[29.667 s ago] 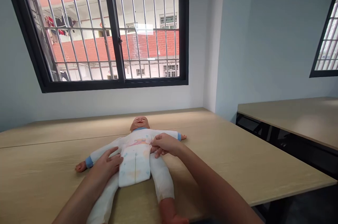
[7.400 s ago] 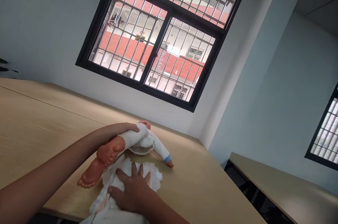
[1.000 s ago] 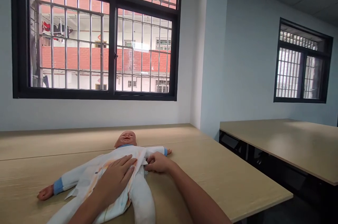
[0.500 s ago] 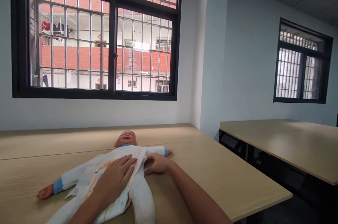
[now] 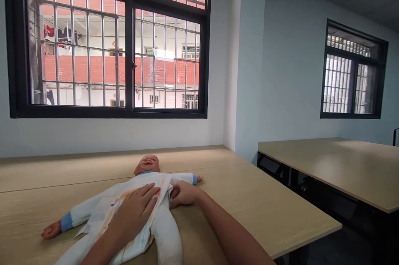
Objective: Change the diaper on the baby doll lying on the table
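Figure. We lay the doll (image 5: 146,182) on its back along the wooden table (image 5: 264,215), head toward the window (image 5: 109,44) and arms spread, so that its whole front is open to both hands. Our left hand (image 5: 135,211) lies flat, fingers spread and closed on nothing, on the nappy (image 5: 131,231) over the doll's belly; pressing down in this way, we judge, keeps the soft front panel from sliding or lifting. Our right hand (image 5: 183,194) rests at the doll's right-hand side, at waist level, fingers curled against the edge of the cloth; whether they actually pinch a tab or fold we cannot tell from this view.

The doll's head and its one visible hand (image 5: 50,231) are smooth, pinkish moulded plastic, slightly glossy. Its suit is white, matt, soft fabric with blue cuffs, filling out the limbs as rounded tubes. The nappy is a pale, padded sheet with faint coloured printing, lightly creased. The table is a flat, pale, wood-grain board with a straight seam; a second table (image 5: 343,165) of the same finish stands well apart to the right.
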Demonstrator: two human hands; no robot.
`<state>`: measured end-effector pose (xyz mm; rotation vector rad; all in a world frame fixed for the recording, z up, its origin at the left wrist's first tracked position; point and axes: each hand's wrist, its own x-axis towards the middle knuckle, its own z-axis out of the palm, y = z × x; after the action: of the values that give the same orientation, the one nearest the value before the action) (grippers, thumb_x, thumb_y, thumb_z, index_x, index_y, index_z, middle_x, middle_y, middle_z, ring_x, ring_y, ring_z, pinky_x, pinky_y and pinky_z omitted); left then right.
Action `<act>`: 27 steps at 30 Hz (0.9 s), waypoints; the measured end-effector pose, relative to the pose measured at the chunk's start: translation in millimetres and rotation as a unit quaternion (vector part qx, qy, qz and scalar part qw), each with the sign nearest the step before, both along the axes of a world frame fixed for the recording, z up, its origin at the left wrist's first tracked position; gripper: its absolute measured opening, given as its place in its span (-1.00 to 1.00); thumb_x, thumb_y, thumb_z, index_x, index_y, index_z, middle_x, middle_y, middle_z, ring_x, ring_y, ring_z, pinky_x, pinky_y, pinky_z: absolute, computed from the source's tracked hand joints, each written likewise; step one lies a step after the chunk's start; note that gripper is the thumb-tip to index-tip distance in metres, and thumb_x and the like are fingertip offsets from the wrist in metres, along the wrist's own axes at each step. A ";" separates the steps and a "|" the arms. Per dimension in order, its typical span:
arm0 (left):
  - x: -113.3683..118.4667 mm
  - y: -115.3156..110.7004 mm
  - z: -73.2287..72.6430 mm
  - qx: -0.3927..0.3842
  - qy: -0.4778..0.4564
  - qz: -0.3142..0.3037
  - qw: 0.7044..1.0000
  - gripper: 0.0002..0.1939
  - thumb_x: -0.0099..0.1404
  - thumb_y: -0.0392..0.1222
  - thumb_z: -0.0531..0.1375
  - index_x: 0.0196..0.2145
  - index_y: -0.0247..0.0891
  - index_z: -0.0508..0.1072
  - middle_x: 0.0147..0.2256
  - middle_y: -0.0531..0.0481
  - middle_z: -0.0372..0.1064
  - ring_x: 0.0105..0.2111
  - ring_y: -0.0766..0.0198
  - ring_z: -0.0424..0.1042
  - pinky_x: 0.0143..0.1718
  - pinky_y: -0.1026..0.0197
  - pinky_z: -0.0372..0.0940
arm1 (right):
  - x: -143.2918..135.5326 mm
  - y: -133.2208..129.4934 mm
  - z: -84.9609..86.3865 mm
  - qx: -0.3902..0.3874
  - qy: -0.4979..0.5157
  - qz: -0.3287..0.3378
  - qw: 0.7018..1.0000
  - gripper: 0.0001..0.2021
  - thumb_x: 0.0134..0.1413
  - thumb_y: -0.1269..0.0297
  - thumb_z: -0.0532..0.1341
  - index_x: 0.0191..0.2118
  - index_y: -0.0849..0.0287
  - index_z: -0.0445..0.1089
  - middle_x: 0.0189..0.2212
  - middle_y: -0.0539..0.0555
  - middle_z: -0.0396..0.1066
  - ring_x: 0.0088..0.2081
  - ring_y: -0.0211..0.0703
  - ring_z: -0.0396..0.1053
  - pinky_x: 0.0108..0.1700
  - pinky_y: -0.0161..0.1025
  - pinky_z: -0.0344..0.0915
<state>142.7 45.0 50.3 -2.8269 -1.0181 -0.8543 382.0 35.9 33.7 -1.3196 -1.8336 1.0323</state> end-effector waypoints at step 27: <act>5.7 -3.5 18.0 -0.033 0.007 -0.027 0.999 -0.59 0.42 -0.06 -0.06 0.02 -0.10 0.51 0.06 -0.07 0.46 0.09 0.05 0.37 0.15 -0.03 0.22 | 4.9 -0.2 4.0 -0.080 -0.015 -0.100 0.992 -0.92 -0.15 0.48 0.21 -0.47 0.20 0.43 -0.65 -0.09 0.35 -0.61 -0.30 0.33 -0.50 -0.38 0.28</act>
<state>148.5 41.5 68.3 -2.9237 -0.9915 -0.8189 386.9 35.7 37.7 -1.5866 -1.6279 1.0743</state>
